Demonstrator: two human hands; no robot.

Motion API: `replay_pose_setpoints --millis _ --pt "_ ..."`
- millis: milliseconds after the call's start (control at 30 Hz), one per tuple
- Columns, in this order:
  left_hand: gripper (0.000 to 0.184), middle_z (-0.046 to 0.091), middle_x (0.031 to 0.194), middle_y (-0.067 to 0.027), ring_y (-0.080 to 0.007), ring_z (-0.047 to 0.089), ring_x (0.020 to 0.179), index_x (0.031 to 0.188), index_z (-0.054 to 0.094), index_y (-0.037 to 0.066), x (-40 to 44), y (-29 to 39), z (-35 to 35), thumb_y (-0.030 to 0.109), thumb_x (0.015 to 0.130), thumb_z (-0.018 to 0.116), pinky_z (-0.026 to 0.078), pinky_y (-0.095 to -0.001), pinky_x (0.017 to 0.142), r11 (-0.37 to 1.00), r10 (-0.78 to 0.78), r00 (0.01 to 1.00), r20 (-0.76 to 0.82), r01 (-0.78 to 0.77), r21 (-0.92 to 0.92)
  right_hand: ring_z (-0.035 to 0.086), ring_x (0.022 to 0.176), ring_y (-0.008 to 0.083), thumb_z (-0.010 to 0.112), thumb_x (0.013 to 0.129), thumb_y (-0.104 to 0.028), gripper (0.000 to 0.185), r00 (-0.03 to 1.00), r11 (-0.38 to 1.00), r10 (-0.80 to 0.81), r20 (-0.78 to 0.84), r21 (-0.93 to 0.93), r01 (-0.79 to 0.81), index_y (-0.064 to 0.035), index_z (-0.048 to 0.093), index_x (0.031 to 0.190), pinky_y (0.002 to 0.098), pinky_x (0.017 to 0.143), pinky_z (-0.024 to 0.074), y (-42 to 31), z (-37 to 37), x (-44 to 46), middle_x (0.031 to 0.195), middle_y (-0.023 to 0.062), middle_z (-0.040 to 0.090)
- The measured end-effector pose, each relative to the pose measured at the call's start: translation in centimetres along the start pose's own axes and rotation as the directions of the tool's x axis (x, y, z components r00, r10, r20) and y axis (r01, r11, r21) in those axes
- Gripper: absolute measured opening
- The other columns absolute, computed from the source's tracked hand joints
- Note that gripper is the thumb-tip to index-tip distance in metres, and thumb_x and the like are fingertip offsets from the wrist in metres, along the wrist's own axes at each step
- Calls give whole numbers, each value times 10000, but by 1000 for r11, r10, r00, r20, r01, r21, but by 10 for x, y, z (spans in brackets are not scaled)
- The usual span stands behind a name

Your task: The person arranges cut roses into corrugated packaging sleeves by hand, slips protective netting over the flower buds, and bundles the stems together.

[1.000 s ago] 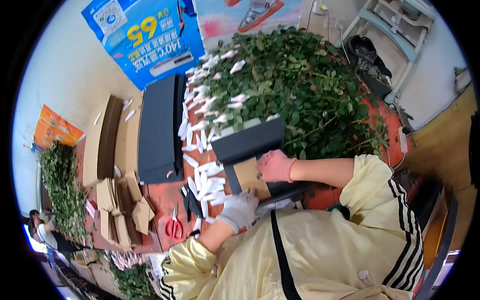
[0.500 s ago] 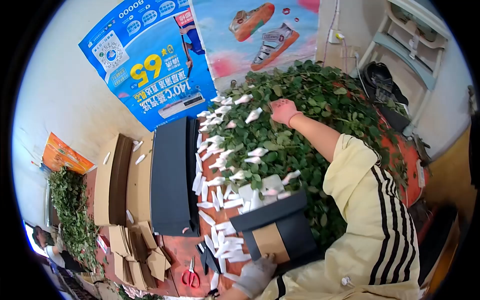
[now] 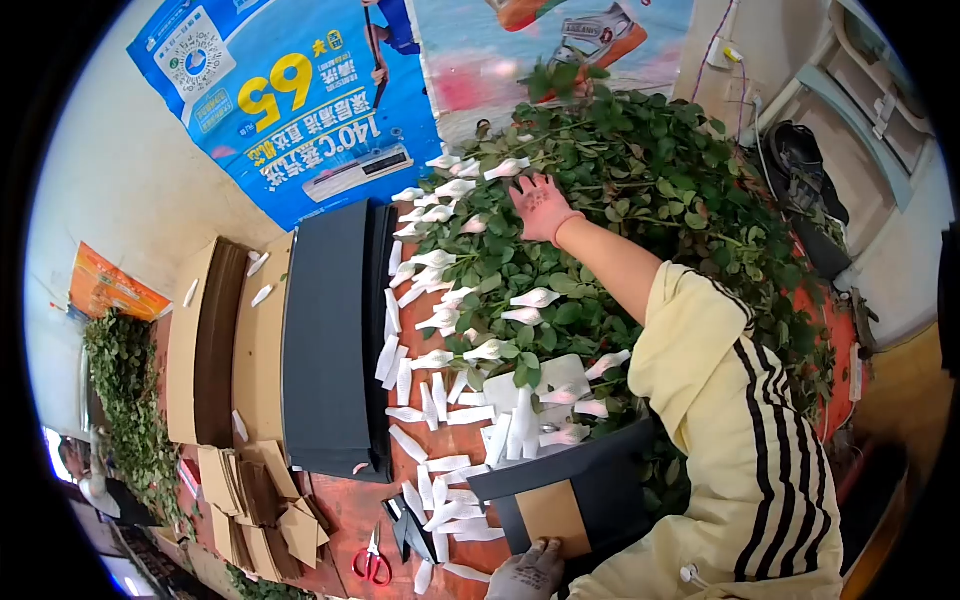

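My right hand (image 3: 543,207), in a pink glove, reaches over the heap of leafy rose stems (image 3: 640,180). Its fingers are spread, just below a flower bud in a white sleeve (image 3: 507,168). At the bottom, my left hand (image 3: 530,572) wears a greyish-white glove. Its fingertips curl over the lower edge of a brown cardboard piece (image 3: 553,515), which lies on a folded black sheet (image 3: 612,490); the rest of its grip is out of sight. More sleeved buds (image 3: 535,298) poke out along the left side of the leaves.
Loose white sleeves (image 3: 460,515) lie scattered on the red table (image 3: 340,505). Red-handled scissors (image 3: 372,560) are beside a small black object (image 3: 408,525). Stacks of black sheets (image 3: 335,340) and cardboard (image 3: 205,340) stand left. Another person (image 3: 100,490) is at far left.
My right hand has moved left across the leaves, and its fingers have spread. My left hand stays at the cardboard's lower edge. The view has tilted downward.
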State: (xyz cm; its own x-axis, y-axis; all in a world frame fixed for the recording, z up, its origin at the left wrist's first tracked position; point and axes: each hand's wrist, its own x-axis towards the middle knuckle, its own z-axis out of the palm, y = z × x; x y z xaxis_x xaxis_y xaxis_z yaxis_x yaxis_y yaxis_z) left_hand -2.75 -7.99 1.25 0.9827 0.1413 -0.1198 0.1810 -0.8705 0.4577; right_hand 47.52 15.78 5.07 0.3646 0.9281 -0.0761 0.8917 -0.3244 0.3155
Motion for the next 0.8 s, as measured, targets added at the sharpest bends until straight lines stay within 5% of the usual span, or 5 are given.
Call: replay_pose_setpoints --millis 567,600,633,700,800 --pt "242 476 1283 -95 -210 463 1159 1006 609 142 -5 -5 20 206 829 457 491 -282 641 996 70 994 -86 -65 56 216 1363 333 291 930 -212 524 986 987 153 61 -52 -150 -114 214 1438 537 1102 153 -4 23 33 1516 140 125" --pt "240 479 1275 -96 -211 462 1158 1004 608 140 -4 -7 22 207 831 455 491 -279 639 989 113 989 -99 -103 104 217 1363 331 283 933 -207 517 934 732 96 -343 -612 -300 -108 216 1436 548 1094 158 8 85 71 1513 139 142" --pt "240 479 1275 -96 -211 462 1158 1004 608 140 -5 -6 22 207 831 455 491 -279 639 990 105 990 -97 -95 103 218 1363 330 276 936 -202 511 724 229 23 -689 -701 -675 -102 219 1434 560 1086 163 20 148 109 1509 138 160" --pt "232 479 1272 -94 -216 460 1158 995 606 145 -7 -2 20 207 834 452 490 -272 636 995 67 998 -22 -65 80 216 1363 334 272 937 -203 509 879 246 108 -465 -844 -477 -103 222 1434 573 1078 168 16 151 102 1506 137 175" --pt "244 476 1282 -94 -225 457 1163 1013 605 137 -1 -1 13 204 833 455 491 -280 646 994 78 997 5 -78 72 259 1342 347 271 942 -194 499 991 937 114 -71 -323 -131 -110 232 1433 595 1055 195 6 59 53 1498 134 202"
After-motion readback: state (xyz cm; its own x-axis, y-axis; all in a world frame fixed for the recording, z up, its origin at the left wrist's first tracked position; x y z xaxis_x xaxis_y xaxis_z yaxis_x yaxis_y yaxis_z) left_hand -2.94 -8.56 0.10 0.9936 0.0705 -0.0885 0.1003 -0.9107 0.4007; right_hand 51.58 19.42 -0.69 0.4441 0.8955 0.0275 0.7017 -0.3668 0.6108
